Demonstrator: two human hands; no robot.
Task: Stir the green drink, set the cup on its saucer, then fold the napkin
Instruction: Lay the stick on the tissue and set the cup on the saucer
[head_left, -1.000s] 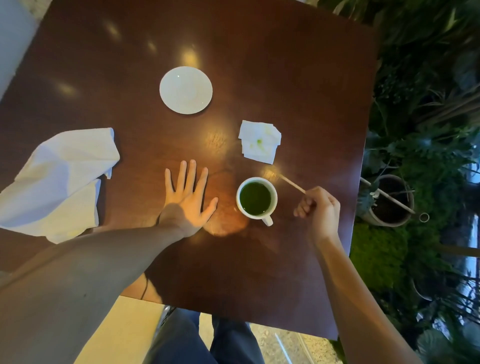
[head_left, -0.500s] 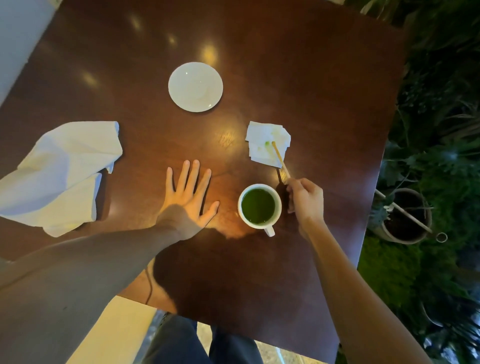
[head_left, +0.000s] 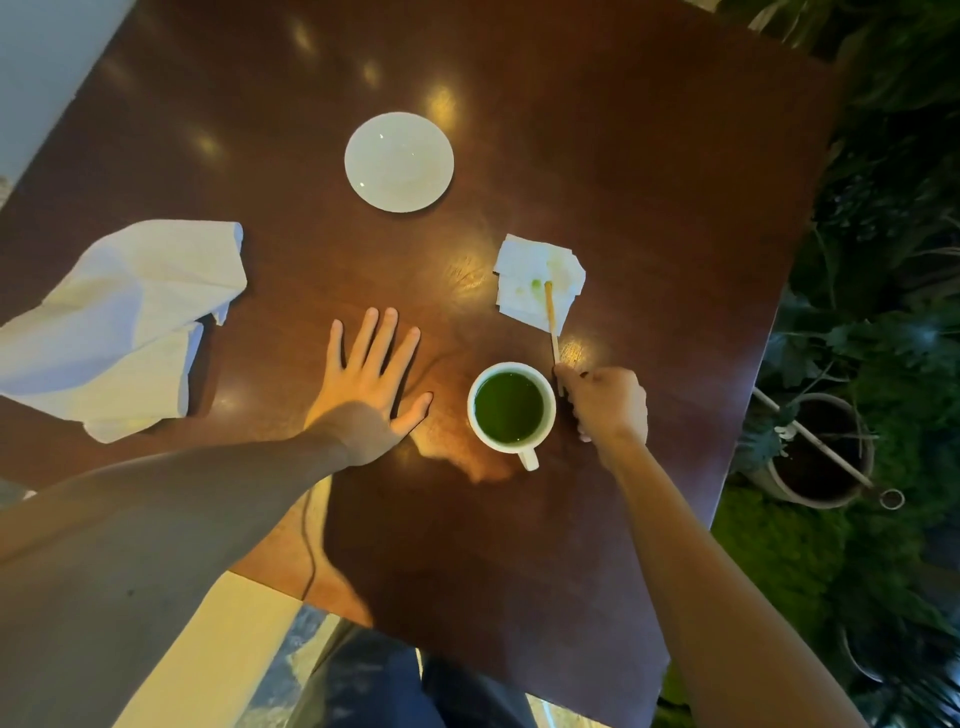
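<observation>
Cup (white, green-filled) — right hand pinching stirrer, left hand spread flat.

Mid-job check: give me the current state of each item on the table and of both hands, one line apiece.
cup: upright on the bare table, full of green drink, not on its saucer.
saucer: empty, apart from the cup.
stirrer: out of the drink, tip on the small napkin.
small napkin: folded, stained green.
large napkin: crumpled, unfolded.
left hand: flat on the table, open, empty.
right hand: closed on the stirrer.
</observation>
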